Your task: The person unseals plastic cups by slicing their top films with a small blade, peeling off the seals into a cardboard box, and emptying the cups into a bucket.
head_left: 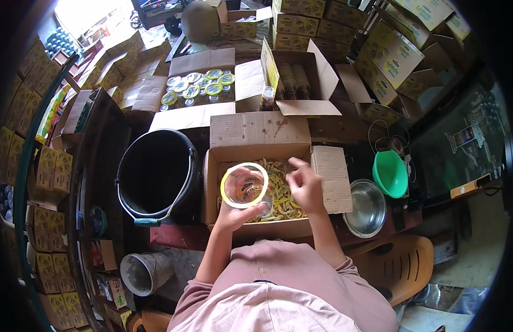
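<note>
Jar [245, 186] held up over the open box [323, 166], mouth tilted toward the camera, rim yellowish, label showing through the clear wall. Left hand [234, 214] cups it from below and behind, fingers wrapped round the base, closed on the jar; forearm rises straight from the lap, elbow tucked near the body. Right hand [305, 185] hovers just right of the jar, above the box, palm down, wrist bent, fingers loosely curled and pointing toward the jar. Whether it pinches anything I cannot tell; the fingertips are blurred. Right forearm angles up from the lower right, pink sleeve pushed to the elbow.

Box holds a heap of yellow strips [281, 191], visible beneath and between the two hands. Its flaps stand open at the far side and on the right.

Left of the box, touching it, a black bucket [157, 166] with a blue-grey handle lying across its near rim. Right of the box, a steel bowl [366, 207], and beyond that a green funnel [390, 173]. Farther back, a second open carton with lidded jars [198, 86] in rows, yellow-green lids up. Another carton [298, 83] beside it holds items laid on their sides. Stacked printed cartons ring the area. Small white pail [143, 272] on the floor, lower left.
</note>
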The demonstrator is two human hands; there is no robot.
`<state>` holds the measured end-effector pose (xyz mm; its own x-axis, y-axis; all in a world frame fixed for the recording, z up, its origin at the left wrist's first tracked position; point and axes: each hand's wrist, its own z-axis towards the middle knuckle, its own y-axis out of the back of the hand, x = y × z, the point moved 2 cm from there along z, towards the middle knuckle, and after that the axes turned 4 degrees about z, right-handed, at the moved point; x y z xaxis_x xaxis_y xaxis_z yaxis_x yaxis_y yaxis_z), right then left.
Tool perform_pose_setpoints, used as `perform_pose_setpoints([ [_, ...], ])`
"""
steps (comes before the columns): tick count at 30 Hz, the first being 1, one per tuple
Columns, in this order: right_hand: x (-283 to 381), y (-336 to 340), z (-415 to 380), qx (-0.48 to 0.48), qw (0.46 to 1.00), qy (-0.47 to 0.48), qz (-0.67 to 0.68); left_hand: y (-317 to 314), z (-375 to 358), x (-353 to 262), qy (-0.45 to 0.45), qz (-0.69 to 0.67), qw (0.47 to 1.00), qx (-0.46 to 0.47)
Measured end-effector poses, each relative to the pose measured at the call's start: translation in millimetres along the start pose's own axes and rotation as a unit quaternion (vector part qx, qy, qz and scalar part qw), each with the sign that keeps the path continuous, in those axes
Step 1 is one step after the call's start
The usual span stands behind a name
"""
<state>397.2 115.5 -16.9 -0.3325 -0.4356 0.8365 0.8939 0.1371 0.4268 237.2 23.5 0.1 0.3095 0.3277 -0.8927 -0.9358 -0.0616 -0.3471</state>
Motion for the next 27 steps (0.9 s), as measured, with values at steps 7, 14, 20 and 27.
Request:
perform_pose_setpoints([
  [7, -29, 3, -9, 0.141, 0.979, -0.062, -0.132, 3, 4, -15, -0.139, 0.284, 0.949, -0.009],
  [14, -22, 9, -10, 0.043, 0.997, 0.013, -0.055, 8, 4, -11, -0.092, 0.212, 0.972, -0.041],
  [20, -44, -2, -35, 0.055, 0.998, -0.027, -0.012, 37, 0, -11, -0.082, 0.25, 0.961, -0.08],
  [27, -46, -3, -43, 0.065, 0.998, -0.022, -0.013, 62, -5, -26, -0.132, 0.313, 0.932, -0.126],
])
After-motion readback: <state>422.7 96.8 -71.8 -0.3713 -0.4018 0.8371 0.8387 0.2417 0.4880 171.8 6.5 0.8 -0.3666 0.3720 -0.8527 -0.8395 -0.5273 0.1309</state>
